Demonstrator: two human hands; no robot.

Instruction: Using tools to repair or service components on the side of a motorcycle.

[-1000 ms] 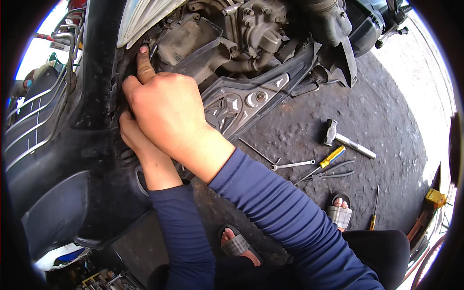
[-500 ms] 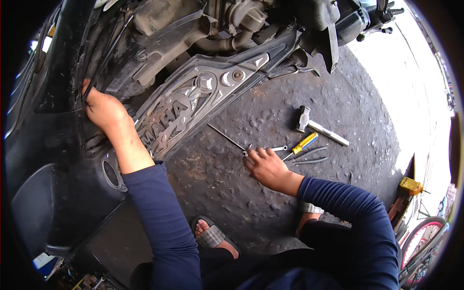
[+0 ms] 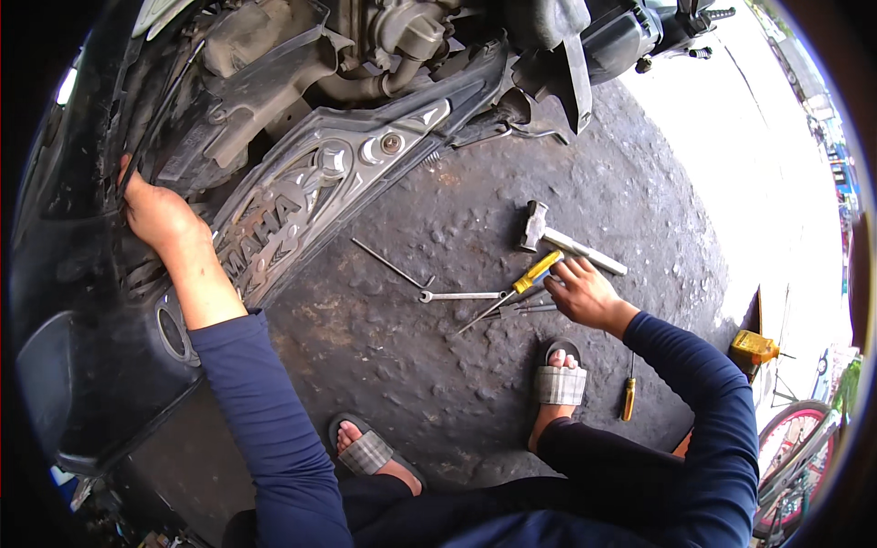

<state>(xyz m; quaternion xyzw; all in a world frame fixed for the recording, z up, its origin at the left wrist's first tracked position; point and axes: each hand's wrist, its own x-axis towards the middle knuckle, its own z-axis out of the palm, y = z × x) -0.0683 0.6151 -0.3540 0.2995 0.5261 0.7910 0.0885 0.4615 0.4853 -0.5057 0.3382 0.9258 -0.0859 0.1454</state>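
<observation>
On the dark floor (image 3: pixel 475 393) lie a hammer (image 3: pixel 574 246), thin rod (image 3: pixel 388 263), wrench (image 3: pixel 461 296), pliers (image 3: pixel 510 311), yellow screwdriver (image 3: pixel 537 272) and amber screwdriver (image 3: pixel 628 400).

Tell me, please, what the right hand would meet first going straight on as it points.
Probably the slim metal screwdriver with yellow-and-blue handle; whether the right hand touches it now is unclear.

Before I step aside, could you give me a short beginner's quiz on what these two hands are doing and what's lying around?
1. Which hand is at the scooter, left or right?
2. True or false: the wrench lies on the ground.
3. How many sandals show?

Key:
1. The left hand; the right hand is down by the screwdriver near the hammer.
2. True.
3. Two, one on each foot.
</observation>
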